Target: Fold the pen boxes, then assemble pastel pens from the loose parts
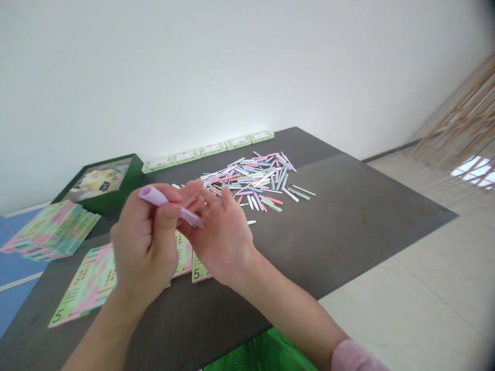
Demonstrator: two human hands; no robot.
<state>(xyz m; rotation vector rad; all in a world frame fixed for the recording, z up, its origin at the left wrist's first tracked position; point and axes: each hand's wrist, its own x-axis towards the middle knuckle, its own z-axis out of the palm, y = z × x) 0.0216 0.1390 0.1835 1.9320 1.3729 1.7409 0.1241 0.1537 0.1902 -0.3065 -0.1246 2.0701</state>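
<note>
Our left hand (145, 247), closed, pinches a lilac pen (153, 196) over the printed cards (87, 286), our half-open right hand (222, 242) meets its lower end (grip indiscernible), and, we judge, most work is left, as the pile of pastel pens (251, 178) lies loose on the dark table (348, 216).

Pale lilac on the pen (170, 204). Pastel mix in the pile of sticks (253, 178): pink, mint, lilac, pale blue, white. Dark charcoal across the counter (348, 216). Deep green on the box (133, 175), pale green along the row of small packs (211, 149). Pink, mint and yellow patches on the cards (83, 288), with a dark green 5 in the corner. Rose on the sleeve (353, 358).
</note>
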